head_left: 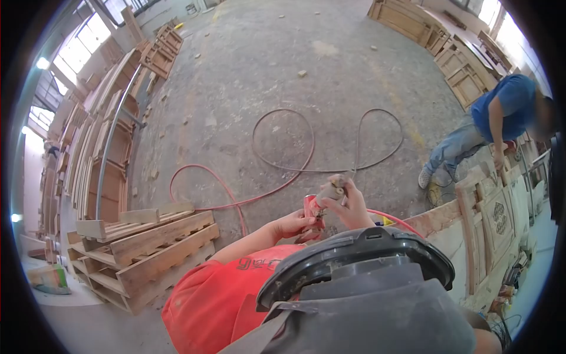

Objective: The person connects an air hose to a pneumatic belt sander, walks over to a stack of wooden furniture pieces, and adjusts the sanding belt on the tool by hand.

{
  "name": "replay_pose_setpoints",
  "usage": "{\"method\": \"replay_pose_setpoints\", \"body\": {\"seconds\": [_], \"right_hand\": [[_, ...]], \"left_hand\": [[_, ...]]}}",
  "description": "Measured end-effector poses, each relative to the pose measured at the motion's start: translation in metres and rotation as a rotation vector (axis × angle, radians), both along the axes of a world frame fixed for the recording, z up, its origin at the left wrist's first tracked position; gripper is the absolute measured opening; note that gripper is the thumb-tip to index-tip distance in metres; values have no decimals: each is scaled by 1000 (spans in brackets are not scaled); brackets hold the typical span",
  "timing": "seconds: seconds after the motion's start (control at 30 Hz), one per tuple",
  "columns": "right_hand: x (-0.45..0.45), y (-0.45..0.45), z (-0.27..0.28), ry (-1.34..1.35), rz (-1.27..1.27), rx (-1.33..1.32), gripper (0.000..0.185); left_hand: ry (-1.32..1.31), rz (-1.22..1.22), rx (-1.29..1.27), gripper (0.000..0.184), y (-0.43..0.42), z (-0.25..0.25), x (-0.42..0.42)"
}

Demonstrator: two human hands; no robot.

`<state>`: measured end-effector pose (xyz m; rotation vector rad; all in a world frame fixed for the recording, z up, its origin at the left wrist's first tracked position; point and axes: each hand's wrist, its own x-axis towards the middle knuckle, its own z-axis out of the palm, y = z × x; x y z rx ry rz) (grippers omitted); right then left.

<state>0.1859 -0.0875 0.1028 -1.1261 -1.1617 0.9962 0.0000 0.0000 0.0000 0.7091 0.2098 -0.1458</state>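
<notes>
In front of my chest, my left hand point(290, 223) has its fingers closed around a small red object point(310, 204), roughly cylindrical; its exact kind is unclear. Close beside it, my right hand point(354, 207) grips a dusty grey-tan rounded piece point(331, 191) with a knobby end. The two objects meet or overlap between my hands, and I cannot tell whether they are joined. Part of what lies beneath my hands is hidden by a black cap-like visor point(365, 251) below the camera.
A thin hose point(277, 190) loops across the concrete floor. Stacked wooden pallets point(156, 251) stand close on my left, with wooden panels point(94, 153) behind. On my right, a co-worker in blue point(504, 109) bends over a carved wooden door panel point(492, 221). Wood scraps point(302, 74) dot the floor.
</notes>
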Motion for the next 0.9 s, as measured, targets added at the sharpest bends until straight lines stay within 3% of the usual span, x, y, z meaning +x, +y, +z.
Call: {"method": "replay_pose_setpoints", "body": {"seconds": [0.07, 0.1, 0.17, 0.2, 0.33, 0.43, 0.5, 0.6, 0.7, 0.77, 0.83, 0.9], "right_hand": [[-18, 39, -3, -342, -28, 32, 47], [-30, 74, -7, -450, -36, 52, 46], [-48, 109, -8, -421, -28, -62, 41], [-57, 128, -24, -350, -20, -109, 40], [-82, 208, -19, -410, 232, -73, 43], [-87, 278, -19, -398, 322, -26, 45], [-86, 330, -29, -434, 378, 4, 48], [-81, 414, -6, -603, 578, 17, 56], [-94, 494, -7, -737, 753, -38, 56], [-107, 538, -21, -654, 846, 37, 54], [-127, 582, -35, -696, 874, 39, 51], [-141, 623, -47, -745, 958, 59, 51]], "left_hand": [[17, 179, 81, 56, -15, 16, -6], [33, 191, 100, 56, 46, 9, -21], [193, 414, 299, 45, 65, 12, -34], [179, 505, 261, 40, 72, 19, -41], [217, 531, 330, 37, 145, -8, -76], [221, 753, 400, 38, 201, -19, -81], [273, 778, 188, 37, 244, -12, -88], [223, 975, 196, 35, 312, -30, -97], [263, 1123, 106, 37, 370, 2, -110], [205, 1255, -40, 38, 403, 33, -120], [220, 1233, -21, 35, 441, -1, -162], [157, 1426, -92, 35, 473, 2, -181]]}}
